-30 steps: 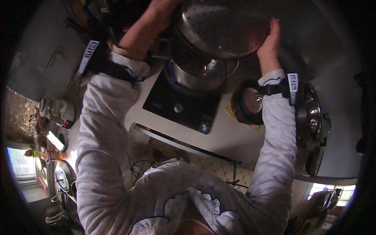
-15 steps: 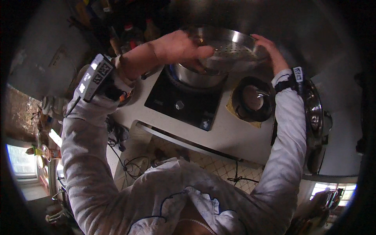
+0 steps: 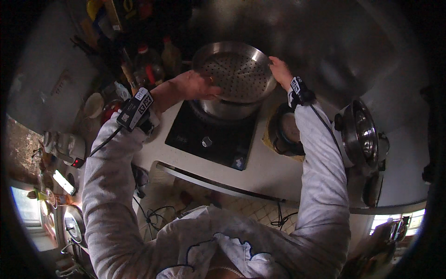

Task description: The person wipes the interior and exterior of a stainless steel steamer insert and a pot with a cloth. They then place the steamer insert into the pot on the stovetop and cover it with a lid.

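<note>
A round steel steamer tray (image 3: pixel 238 76) with a perforated bottom is at the steel pot (image 3: pixel 230 110), slightly tilted; whether it is fully seated cannot be made out. The pot stands on a black single-plate cooktop (image 3: pixel 204 144). My left hand (image 3: pixel 197 86) has its fingers curled at the tray's near left side, partly smeared by motion. At the right, my right hand (image 3: pixel 280 72) grips the tray's rim, fingers bent over it.
Right of the cooktop, a dark pan (image 3: pixel 284 132) sits on a yellow cloth, partly behind my right sleeve. A steel pot or lid (image 3: pixel 364 135) stands farther right. Bottles with red caps (image 3: pixel 147 63) crowd the back left. A cable (image 3: pixel 153 216) hangs below the counter.
The steamer tray has come left and lower over the pot, and more of its holed bottom shows. Both hands have moved left, the left one also down.
</note>
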Available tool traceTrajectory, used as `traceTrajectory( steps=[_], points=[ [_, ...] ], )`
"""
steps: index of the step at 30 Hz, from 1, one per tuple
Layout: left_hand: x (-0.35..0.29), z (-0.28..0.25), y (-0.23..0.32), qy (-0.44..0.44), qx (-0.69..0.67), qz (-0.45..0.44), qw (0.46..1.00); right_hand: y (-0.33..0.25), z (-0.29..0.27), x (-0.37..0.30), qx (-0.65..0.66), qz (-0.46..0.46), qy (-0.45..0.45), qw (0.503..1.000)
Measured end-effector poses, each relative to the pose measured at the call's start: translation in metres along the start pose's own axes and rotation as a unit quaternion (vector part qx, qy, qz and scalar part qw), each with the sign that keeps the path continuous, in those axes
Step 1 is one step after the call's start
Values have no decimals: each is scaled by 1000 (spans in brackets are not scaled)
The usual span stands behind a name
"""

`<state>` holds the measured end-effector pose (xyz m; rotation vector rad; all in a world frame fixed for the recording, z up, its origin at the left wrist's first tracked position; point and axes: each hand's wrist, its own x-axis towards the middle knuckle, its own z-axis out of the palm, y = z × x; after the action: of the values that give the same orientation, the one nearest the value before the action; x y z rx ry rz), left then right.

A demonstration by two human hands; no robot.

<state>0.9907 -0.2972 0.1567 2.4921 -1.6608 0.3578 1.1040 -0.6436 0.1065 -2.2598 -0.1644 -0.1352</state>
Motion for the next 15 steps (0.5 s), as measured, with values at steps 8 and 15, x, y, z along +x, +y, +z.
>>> traceTrajectory(
  steps=[8,15],
  points=[
    [-13,26,-3,25,-47,-68,996,4,10,1,-167,-54,29,984],
    [-21,35,-2,33,-39,-65,997,-5,16,4,-229,-43,28,972]
  ],
)
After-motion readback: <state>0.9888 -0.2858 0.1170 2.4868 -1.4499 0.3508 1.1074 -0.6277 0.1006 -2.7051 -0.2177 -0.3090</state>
